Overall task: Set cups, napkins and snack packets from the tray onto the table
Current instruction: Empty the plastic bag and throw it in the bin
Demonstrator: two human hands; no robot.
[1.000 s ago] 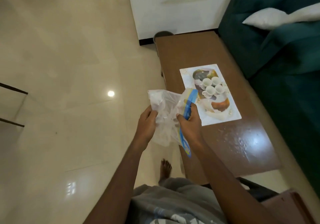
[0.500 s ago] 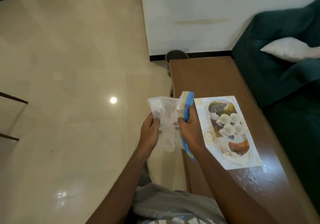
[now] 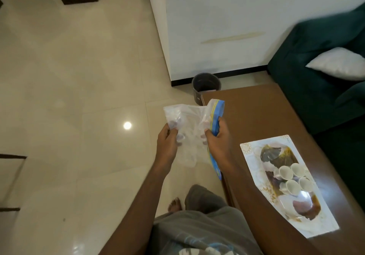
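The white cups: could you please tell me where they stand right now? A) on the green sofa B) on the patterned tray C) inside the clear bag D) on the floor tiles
B: the four white cups stand clustered together on the patterned tray, which lies on the brown table.

Green sofa (image 3: 308,61), white pillow (image 3: 337,64), dark bin (image 3: 205,84)
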